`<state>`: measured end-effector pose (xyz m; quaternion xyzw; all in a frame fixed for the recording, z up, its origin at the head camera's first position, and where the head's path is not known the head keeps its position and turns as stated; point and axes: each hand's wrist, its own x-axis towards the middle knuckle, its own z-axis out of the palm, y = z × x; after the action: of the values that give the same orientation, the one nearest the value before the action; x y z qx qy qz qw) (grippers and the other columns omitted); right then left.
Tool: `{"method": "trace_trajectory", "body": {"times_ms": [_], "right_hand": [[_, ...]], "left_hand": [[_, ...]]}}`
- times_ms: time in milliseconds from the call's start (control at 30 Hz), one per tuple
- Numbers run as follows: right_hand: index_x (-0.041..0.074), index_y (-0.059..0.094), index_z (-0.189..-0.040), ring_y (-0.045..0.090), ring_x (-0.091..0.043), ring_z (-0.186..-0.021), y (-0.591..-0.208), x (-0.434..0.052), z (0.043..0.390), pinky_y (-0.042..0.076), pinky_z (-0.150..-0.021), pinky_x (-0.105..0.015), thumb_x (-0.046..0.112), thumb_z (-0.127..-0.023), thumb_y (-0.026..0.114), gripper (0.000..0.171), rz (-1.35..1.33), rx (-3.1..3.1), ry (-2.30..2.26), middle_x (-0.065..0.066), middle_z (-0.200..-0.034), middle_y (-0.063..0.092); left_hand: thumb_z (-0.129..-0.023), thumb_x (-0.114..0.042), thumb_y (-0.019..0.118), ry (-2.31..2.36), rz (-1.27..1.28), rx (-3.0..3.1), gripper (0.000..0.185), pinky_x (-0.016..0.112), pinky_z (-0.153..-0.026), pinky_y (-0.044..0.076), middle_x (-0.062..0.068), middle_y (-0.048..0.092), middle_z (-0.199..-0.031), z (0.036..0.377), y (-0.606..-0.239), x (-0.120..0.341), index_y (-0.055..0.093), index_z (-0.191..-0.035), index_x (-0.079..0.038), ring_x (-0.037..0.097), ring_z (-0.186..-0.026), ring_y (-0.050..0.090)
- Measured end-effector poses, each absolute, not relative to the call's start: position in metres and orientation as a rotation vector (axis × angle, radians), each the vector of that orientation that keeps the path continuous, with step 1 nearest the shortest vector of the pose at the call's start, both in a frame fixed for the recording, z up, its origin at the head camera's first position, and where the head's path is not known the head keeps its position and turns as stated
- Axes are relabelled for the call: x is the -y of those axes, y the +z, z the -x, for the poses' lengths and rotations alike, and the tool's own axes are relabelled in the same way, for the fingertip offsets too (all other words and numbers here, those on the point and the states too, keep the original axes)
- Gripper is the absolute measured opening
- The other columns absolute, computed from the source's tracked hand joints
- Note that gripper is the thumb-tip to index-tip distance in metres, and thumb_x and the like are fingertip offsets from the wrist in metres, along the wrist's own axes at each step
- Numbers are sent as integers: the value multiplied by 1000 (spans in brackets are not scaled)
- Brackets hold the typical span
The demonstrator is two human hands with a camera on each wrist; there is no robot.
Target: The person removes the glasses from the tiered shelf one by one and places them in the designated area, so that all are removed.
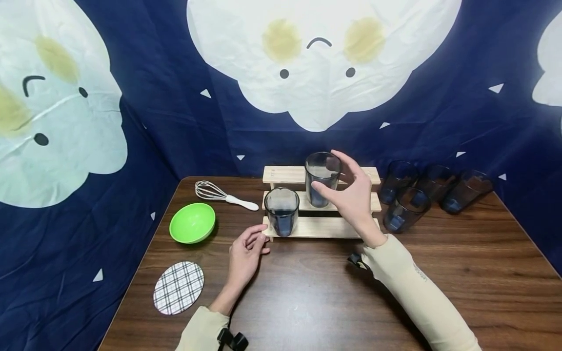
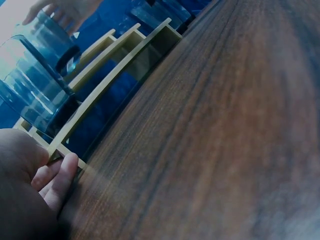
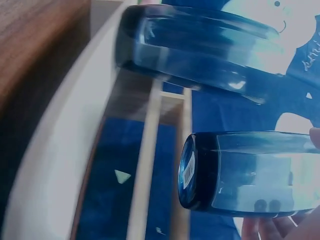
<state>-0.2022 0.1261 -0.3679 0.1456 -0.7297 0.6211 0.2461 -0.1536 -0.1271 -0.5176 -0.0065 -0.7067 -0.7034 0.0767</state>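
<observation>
Smoked-blue glass tumbler (image 1: 320, 173) upright above middle step of three-tier wooden rack (image 1: 327, 227); barcode label on base exposed in right wrist view. Right hand (image 1: 354, 195) grips it, thumb and fingers on opposite sides. Second tumbler (image 1: 282, 214) stands on lowest step, near left end. Left hand (image 1: 245, 257) pinches that step's left end, beside second tumbler. Four similar tumblers (image 1: 406, 210) grouped on counter (image 1: 298, 297), right of rack. Left of rack: white-handled whisk (image 1: 242, 202), green bowl (image 1: 192, 224), plaid oval mat (image 1: 178, 287).
</observation>
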Motion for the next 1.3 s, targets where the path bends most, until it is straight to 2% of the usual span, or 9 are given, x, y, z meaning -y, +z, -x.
{"method": "trace_trajectory", "body": {"times_ms": [133,267,367,467,700,833,1067,1300], "right_hand": [[15,62,-139,68,-34,-105,-370,-138,207,63,-75,-21,1,-74,89,72,-419,1934,1696,-15,-123,69],[11,63,-138,67,-36,-102,-351,-145,193,63,-79,-21,-2,-74,87,69,-416,1898,1673,-21,-122,68],[5,62,-137,66,-38,-98,-334,-149,180,62,-76,-18,-7,-74,84,67,-398,1878,1670,-29,-122,66],[4,63,-136,65,-35,-95,-328,-157,176,60,-75,-16,-10,-75,83,66,-405,1832,1673,-33,-119,64],[3,66,-133,65,-27,-93,-322,-180,171,53,-65,-17,-11,-73,83,64,-402,1764,1627,-31,-112,66],[-1,66,-131,67,-29,-94,-325,-193,170,57,-67,-17,-14,-72,82,63,-405,1703,1653,-36,-111,64],[-8,65,-127,67,-26,-95,-329,-218,170,58,-69,-17,-19,-69,81,61,-420,1548,1726,-25,-107,70],[-14,63,-125,65,-31,-96,-331,-242,173,64,-80,-25,-28,-64,76,64,-436,1403,1806,-26,-106,69]], "left_hand": [[-100,-1,63,-2113,13,2114,22,35,-71,69,21,74,-110,153,-518,128,70,-121,-1,35,-98,73],[-100,-2,63,-2107,21,2120,22,35,-71,69,21,74,-110,154,-518,128,70,-121,-2,35,-98,73],[-101,-3,63,-2104,18,2122,22,35,-70,69,21,74,-110,153,-518,128,70,-121,-2,35,-98,73],[-101,-3,63,-2102,15,2126,21,35,-71,69,21,74,-110,153,-518,128,70,-121,-2,35,-98,73],[-100,-4,63,-2102,23,2115,21,35,-71,68,22,74,-110,153,-519,128,70,-120,-2,33,-97,74],[-101,-4,63,-2097,37,2112,21,35,-71,68,23,74,-110,153,-520,128,70,-120,-1,33,-97,74],[-100,-3,63,-2115,35,2110,21,35,-71,69,22,74,-110,153,-520,127,70,-121,-1,31,-96,74],[-100,-2,63,-2116,26,2107,22,35,-71,68,22,74,-110,154,-520,127,70,-121,-1,32,-97,74]]}}
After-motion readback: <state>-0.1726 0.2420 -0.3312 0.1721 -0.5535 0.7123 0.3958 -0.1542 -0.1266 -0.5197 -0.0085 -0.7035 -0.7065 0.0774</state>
